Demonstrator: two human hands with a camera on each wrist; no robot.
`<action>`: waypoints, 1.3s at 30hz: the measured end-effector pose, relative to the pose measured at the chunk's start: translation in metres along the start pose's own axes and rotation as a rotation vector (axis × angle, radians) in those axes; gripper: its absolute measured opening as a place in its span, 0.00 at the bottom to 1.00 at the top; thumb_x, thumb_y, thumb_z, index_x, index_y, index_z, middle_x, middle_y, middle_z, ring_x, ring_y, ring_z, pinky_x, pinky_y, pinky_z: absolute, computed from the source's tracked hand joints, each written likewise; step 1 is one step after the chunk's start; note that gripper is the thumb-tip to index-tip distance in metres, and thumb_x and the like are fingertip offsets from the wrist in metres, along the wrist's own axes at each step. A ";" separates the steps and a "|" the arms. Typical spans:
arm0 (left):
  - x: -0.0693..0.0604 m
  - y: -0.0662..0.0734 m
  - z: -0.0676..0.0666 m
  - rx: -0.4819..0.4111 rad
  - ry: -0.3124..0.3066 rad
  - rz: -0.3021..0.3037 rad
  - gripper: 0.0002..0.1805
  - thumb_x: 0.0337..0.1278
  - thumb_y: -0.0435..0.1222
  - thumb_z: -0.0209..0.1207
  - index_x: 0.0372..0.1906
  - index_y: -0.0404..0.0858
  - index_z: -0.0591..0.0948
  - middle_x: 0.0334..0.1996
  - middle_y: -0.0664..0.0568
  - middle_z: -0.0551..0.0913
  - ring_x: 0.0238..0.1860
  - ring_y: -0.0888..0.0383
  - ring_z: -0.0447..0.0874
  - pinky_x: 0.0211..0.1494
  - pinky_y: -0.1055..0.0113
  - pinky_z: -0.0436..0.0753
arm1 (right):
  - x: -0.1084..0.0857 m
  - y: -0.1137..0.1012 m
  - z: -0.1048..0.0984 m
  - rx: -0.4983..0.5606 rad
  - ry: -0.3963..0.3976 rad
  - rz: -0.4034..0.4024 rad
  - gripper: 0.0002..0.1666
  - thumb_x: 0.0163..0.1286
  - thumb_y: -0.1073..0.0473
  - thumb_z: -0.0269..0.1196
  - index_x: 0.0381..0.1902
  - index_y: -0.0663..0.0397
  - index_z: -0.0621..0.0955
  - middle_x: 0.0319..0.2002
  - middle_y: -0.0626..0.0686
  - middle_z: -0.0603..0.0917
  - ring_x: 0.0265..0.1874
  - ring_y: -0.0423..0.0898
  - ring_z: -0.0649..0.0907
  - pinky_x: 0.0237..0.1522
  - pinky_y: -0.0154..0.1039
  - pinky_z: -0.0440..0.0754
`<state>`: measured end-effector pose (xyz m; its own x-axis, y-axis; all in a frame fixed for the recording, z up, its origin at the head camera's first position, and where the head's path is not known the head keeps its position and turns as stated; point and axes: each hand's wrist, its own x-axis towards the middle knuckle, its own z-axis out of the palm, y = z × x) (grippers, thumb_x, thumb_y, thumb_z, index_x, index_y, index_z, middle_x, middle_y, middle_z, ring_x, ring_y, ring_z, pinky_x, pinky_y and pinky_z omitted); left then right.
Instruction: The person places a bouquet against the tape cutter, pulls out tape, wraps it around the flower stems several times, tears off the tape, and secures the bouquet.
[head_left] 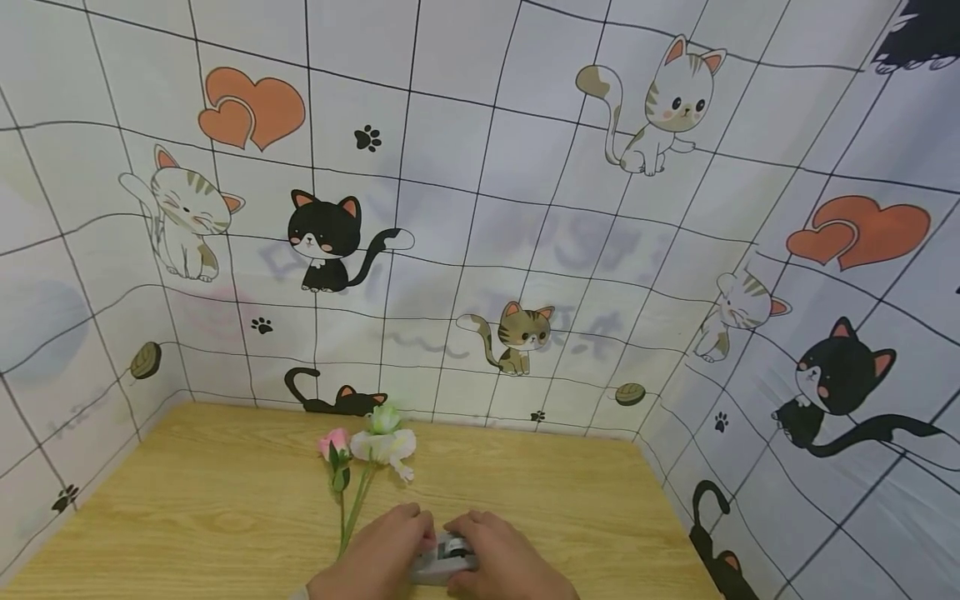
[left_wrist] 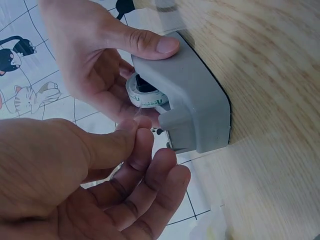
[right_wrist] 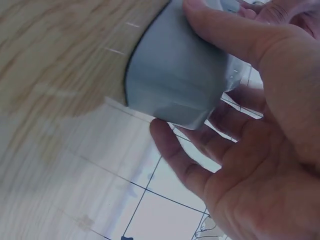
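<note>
While the head view is looking down on the tabletop [head_left: 570, 492], a gray tape dispenser [head_left: 442, 573] is sitting near its lower edge, with the left hand [head_left: 382, 552] and the right hand [head_left: 510, 557] flanking it. Beyond the left hand, a pink rose [head_left: 337, 442], a white flower [head_left: 384, 447] and a pale green flower [head_left: 385, 418] are lying together; their stems [head_left: 360, 500] are running toward the left hand, which is hiding the lower ends. A cat-print backdrop [head_left: 465, 217] is enclosing the back and sides. Nothing visible is standing between the hands and the dispenser.

In the left wrist view, the left hand is pinching a thin strand of clear tape [left_wrist: 139, 112] between thumb and forefinger, the remaining fingers bending loosely. The strand is leading to the tape roll [left_wrist: 146, 99]; its full length is not showing. The right hand is gripping the dispenser body, probably bracing it against the pull of the tape.

In the right wrist view, the right thumb is lying along the body while the fingers are curling about the opposite side, apparently for stability. The body is largely blocking sight of the left hand's pinch.
</note>
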<state>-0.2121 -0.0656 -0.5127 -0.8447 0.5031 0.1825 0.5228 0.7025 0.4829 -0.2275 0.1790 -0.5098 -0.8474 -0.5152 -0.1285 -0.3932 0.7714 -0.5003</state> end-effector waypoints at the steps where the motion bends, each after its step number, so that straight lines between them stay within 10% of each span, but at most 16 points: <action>1: 0.000 -0.001 0.000 -0.026 0.004 -0.004 0.05 0.77 0.36 0.74 0.40 0.46 0.89 0.37 0.63 0.82 0.35 0.71 0.72 0.38 0.70 0.79 | 0.000 0.000 0.000 0.028 -0.002 0.004 0.32 0.69 0.51 0.88 0.67 0.39 0.88 0.54 0.35 0.88 0.47 0.30 0.81 0.49 0.34 0.85; 8: 0.002 -0.005 -0.004 -0.118 -0.003 -0.023 0.06 0.77 0.32 0.74 0.38 0.42 0.90 0.34 0.62 0.83 0.34 0.71 0.70 0.38 0.71 0.78 | 0.003 0.005 0.001 0.182 -0.021 0.014 0.28 0.68 0.56 0.88 0.61 0.43 0.88 0.47 0.35 0.90 0.43 0.29 0.84 0.48 0.32 0.86; 20: 0.001 -0.009 -0.004 -0.279 -0.069 -0.137 0.07 0.79 0.32 0.72 0.39 0.41 0.88 0.36 0.58 0.88 0.36 0.65 0.80 0.39 0.67 0.83 | 0.002 0.004 0.002 0.138 0.004 -0.016 0.29 0.66 0.55 0.89 0.61 0.42 0.90 0.47 0.33 0.91 0.43 0.28 0.85 0.48 0.31 0.86; 39: -0.006 -0.015 -0.012 -0.303 -0.031 -0.044 0.10 0.78 0.28 0.71 0.37 0.42 0.85 0.34 0.59 0.87 0.33 0.70 0.75 0.36 0.70 0.80 | -0.002 0.007 0.004 0.081 0.046 -0.069 0.29 0.65 0.53 0.90 0.60 0.42 0.90 0.49 0.33 0.92 0.45 0.26 0.85 0.50 0.30 0.87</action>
<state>-0.2165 -0.0856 -0.5108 -0.8597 0.4935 0.1319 0.4236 0.5445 0.7239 -0.2270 0.1838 -0.5166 -0.8356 -0.5468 -0.0531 -0.4225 0.7014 -0.5740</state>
